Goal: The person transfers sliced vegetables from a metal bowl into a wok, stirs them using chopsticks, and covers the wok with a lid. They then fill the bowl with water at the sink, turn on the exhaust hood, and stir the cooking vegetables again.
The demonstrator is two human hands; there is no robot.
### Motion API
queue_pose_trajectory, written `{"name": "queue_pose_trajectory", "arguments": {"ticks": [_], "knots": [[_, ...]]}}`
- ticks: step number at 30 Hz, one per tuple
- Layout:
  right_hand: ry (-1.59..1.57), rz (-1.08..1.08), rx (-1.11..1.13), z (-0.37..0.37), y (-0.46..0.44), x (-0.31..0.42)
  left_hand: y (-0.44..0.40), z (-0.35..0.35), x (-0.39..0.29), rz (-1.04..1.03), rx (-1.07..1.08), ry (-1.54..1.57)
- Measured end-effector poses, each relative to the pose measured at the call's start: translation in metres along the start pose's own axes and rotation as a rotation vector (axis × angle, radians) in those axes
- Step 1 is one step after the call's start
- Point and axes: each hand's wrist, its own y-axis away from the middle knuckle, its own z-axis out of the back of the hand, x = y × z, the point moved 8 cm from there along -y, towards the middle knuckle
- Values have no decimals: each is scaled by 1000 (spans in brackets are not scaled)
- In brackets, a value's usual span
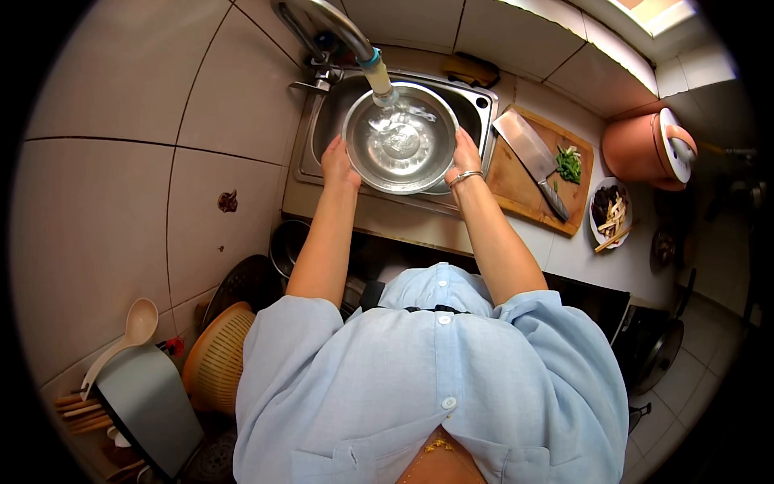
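A round metal basin (371, 173) with clear water in its bottom is held over the sink (310, 165), under the tap (379, 77). My left hand (339, 164) grips the basin's left side near the rim. On the opposite side my right hand (463, 156) grips the rim, a bracelet around that wrist. The fingers of both hands are partly hidden behind and below the basin. Ripples and bright reflections show on the water beneath the spout.
Right of the sink, a cleaver (528, 149) and chopped greens (568, 164) lie on a wooden cutting board (516, 194). Beyond are a plate (595, 230) of sliced food with chopsticks and a lidded orange pot (633, 149). A ladle (142, 319) and yellow basket (216, 367) stand lower left.
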Motion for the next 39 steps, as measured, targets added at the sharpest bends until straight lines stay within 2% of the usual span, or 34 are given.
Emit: {"name": "queue_pose_trajectory", "arguments": {"ticks": [8, 10, 11, 13, 14, 15, 17, 18, 22, 27, 30, 31, 39], "knots": [[-59, -6, 32, 14, -10, -10, 6, -5, 3, -15, 91, -16], [-113, -19, 12, 9, 15, 3, 5, 0, 6, -23, 74, -13], [-140, -53, 66, 14, 5, -4, -1, 6, 12, -28, 44, -19], [-17, 11, 18, 43, -33, -25, -2, 4, 23, 2, 29, -37], [-18, -19, -8, 43, -11, -10, 18, -15, 18, 41, 153, -26], [-26, -44, -38, 39, 13, 6, 24, -22, 22, 95, 181, -17], [-65, 62, -76, 58, 4, 4, 4, -14, 41, 69, 227, -72], [-86, 110, -80, 68, -5, 2, 13, -17, 42, 47, 161, -91], [-211, 172, -8, 101, 13, 38, 59, -53, 59, 46, 228, -138], [-278, 208, -24, 164, 68, 109, 98, -96, 107, 77, 406, -170], [-374, 279, 44, 212, 92, 147, 148, -134, 141, 127, 494, -181], [-371, 273, -46, 232, 106, 160, 163, -146, 153, 138, 524, -191], [-543, 458, -243, 389, 180, 240, 260, -231, 288, 285, 736, -274]]}}
